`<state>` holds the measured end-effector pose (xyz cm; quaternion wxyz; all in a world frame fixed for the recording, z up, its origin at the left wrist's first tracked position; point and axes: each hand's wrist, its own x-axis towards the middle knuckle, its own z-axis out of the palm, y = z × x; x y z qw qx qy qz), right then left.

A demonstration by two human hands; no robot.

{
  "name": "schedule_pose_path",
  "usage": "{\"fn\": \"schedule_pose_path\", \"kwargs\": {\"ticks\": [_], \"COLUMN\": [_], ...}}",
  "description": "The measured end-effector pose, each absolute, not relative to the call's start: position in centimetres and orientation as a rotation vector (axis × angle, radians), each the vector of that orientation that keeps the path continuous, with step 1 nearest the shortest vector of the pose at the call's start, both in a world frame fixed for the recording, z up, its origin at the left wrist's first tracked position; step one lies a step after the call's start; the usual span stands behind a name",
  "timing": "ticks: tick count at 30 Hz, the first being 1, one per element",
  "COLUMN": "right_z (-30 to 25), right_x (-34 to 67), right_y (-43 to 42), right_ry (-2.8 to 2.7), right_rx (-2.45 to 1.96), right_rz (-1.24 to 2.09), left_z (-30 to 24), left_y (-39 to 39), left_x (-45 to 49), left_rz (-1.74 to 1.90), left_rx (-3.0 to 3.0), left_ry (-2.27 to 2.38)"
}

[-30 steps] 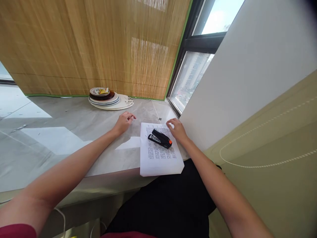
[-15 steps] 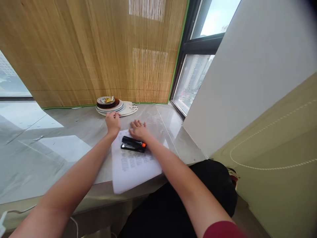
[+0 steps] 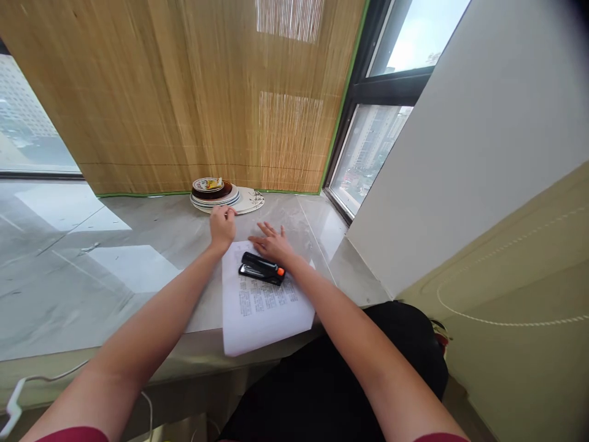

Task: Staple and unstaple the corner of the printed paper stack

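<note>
Printed paper (image 3: 262, 328) lies on the grey marble-like sill, its near end sticking out past the front edge. On it rests a black stapler (image 3: 262, 269) with an orange button at its right end. My right hand (image 3: 273, 242) is spread, palm down, over the paper's far right corner, just beyond the stapler. Beside the far left corner, my left hand (image 3: 223, 226) is closed with curled fingers; whatever it pinches, if anything, is hidden. Neither hand grips the stapler.
A stack of plates (image 3: 214, 193) and an oval plate (image 3: 251, 201) sit against the bamboo blind (image 3: 184, 98). A white wall (image 3: 437, 153) borders the right side. A small clear item (image 3: 91, 248) lies on the left sill. White cable (image 3: 55, 373) hangs at lower left.
The whole view has shifted, so everything appears slightly further right. My right hand's fingers are spread wider; my left hand stays closed. Stapler and paper keep their places relative to each other.
</note>
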<state>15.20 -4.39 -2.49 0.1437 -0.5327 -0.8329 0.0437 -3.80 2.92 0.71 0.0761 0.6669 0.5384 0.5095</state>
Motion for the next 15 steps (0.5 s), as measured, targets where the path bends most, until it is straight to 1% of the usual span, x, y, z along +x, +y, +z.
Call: {"fn": "schedule_pose_path", "kwargs": {"ticks": [4,7,11,13,15], "right_z": [-2.3,-2.3,-1.7,-0.7,0.4], "right_x": [20.4,22.3,22.7,22.9,23.3], "right_y": [-5.2,-5.6,-6.0,-6.8,-8.3], "right_ry": [-2.297,-2.234,-2.052,-1.859,-1.8], "right_rx": [-1.74,-1.805,-1.774,-1.753,-1.64], "right_rz": [0.08,0.092,0.096,0.11,0.213], "left_z": [-0.3,-1.0,-1.5,-1.7,-1.9], "left_y": [1.7,0.9,0.8,1.0,1.3], "left_x": [-1.3,-0.1,0.1,0.0,-0.1], "left_rz": [1.054,0.81,0.633,0.619,0.631], "left_rx": [2.295,2.454,2.537,2.547,2.552], "left_ry": [1.273,1.083,0.908,0.863,0.848]}}
